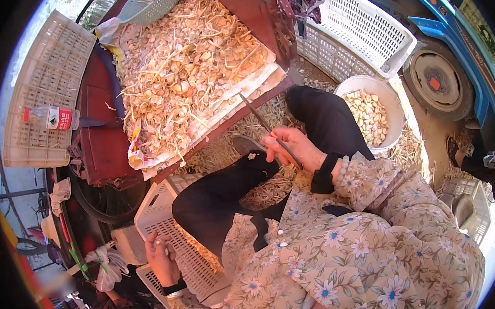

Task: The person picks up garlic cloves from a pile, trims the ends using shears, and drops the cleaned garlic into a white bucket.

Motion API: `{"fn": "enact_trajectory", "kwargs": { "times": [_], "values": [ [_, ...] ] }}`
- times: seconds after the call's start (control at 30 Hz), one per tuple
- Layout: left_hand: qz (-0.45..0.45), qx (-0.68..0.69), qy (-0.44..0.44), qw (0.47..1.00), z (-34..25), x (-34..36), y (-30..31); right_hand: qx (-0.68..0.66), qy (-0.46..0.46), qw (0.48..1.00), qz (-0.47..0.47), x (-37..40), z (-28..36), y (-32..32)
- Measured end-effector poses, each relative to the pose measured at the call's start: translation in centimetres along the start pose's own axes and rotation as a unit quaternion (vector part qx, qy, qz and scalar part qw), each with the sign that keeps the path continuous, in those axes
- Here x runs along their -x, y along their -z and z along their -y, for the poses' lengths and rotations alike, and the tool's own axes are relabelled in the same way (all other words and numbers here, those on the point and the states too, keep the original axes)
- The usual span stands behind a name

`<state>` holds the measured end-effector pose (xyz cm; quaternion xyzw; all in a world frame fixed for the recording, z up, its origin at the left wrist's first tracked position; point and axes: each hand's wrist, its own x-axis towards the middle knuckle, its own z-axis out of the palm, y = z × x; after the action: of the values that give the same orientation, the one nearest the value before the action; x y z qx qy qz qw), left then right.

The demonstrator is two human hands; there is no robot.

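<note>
Right hand (293, 147): closed around a thin, dark-bladed knife (257, 114), its longer end angled past the fingers toward the work surface. A black wristband (326, 169) and a beaded bracelet (343, 169) sit at this wrist. Left hand (161, 260): fingers curled, positioned above the white slatted crate (159, 206) beside the left leg; a small pale piece shows at the fingertips (too small to identify, and whether it is gripped cannot be told). Yellowish pieces (210, 260) lie in that crate.

The garlic heap (187, 74), mixed with dry skins and stalks, covers the sheeted surface in front of the knees. A green plastic basket (150, 2) rests at its far edge. Pale garlic cloves (364, 119) partly fill the white bucket (397, 112) just beside the right knee, near the blue vehicle's wheel (438, 78)
</note>
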<state>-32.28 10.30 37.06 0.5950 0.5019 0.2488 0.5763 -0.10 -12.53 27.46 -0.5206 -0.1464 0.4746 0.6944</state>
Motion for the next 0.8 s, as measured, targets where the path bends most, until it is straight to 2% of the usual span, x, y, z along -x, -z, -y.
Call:
{"fn": "enact_trajectory", "kwargs": {
  "times": [0.07,0.13,0.2,0.23,0.27,0.33,0.4,0.47,0.57,0.67,0.73,0.77,0.8],
  "values": [
    [0.027,0.035,0.008,0.999,-1.9,0.6,-2.5,-0.071,-0.048,0.996,-0.031,-1.1,-1.7,0.7],
    [0.113,0.017,-0.035,0.993,-3.6,0.5,-7.2,-0.059,-0.034,0.997,-0.028,-1.5,-2.4,0.7],
    [0.207,0.028,-0.064,0.976,-5.3,0.8,-14.3,0.058,-0.064,0.996,0.021,-0.9,-1.2,1.1],
    [0.258,0.038,-0.08,0.962,-6.1,1.5,-18.1,0.061,-0.052,0.997,0.02,-1.0,-1.5,1.1],
    [0.304,0.049,-0.098,0.947,-6.7,2.2,-21.7,0.067,-0.038,0.997,0.024,-1.3,-2.0,0.9],
    [0.452,0.071,-0.138,0.879,-7.4,3.4,-28.8,0.009,0.011,1.0,-0.003,-2.0,-3.6,1.1],
    [0.511,0.045,-0.165,0.842,-6.9,4.8,-35.3,-0.044,0.05,0.998,-0.019,-2.8,-4.9,2.1],
    [0.558,0.014,-0.206,0.804,-5.4,6.0,-40.8,-0.099,0.039,0.993,-0.056,-2.1,-4.7,4.4],
    [0.564,-0.026,-0.232,0.792,-2.5,6.0,-45.4,-0.16,0.004,0.983,-0.095,-1.7,-4.5,6.4],
    [0.501,-0.019,-0.323,0.802,-1.8,4.3,-46.6,-0.186,-0.017,0.977,-0.102,-2.2,-4.2,5.4],
    [0.452,-0.01,-0.345,0.822,-4.0,3.0,-45.7,-0.197,-0.027,0.975,-0.097,-2.8,-3.7,3.9],
    [0.444,-0.001,-0.303,0.843,-5.7,2.5,-44.8,-0.198,-0.03,0.975,-0.091,-3.1,-3.5,3.3],
    [0.408,0.018,-0.352,0.842,-6.7,1.1,-44.2,-0.195,-0.03,0.976,-0.089,-3.1,-2.8,2.7]
  ]
}}
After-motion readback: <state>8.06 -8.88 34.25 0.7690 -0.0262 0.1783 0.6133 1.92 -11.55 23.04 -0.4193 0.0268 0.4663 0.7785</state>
